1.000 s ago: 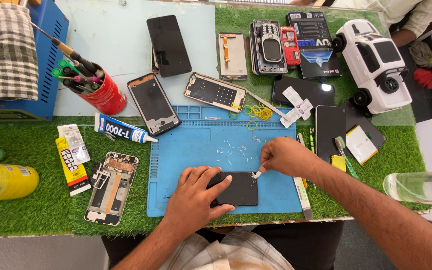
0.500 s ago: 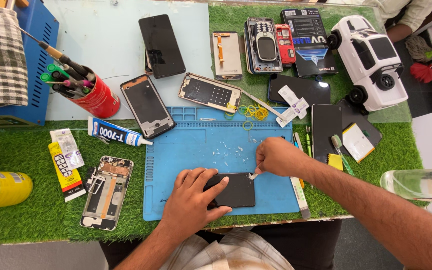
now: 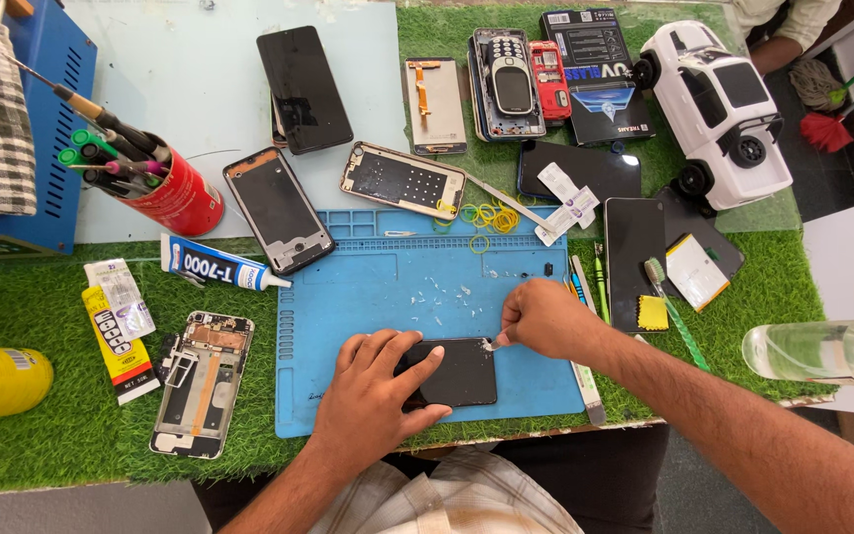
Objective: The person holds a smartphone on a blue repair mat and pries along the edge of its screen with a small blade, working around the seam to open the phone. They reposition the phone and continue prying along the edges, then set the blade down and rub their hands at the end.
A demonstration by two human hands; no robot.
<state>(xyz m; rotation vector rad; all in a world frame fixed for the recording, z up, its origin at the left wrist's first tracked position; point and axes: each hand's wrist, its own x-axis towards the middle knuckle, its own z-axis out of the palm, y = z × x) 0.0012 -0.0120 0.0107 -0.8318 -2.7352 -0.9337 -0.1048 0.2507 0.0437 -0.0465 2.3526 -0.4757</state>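
Phone repair workbench, blue repair mat (image 3: 368, 287), dismantled phones (image 3: 198, 384)

A single head-worn camera looks almost straight down from above the seated person onto the tabletop (image 3: 71, 445) (no second view to compare). It sits fairly near: the blue mat (image 3: 378, 287) fills the centre, both forearms enter from the bottom edge, and the far side of the tabletop runs along the top.
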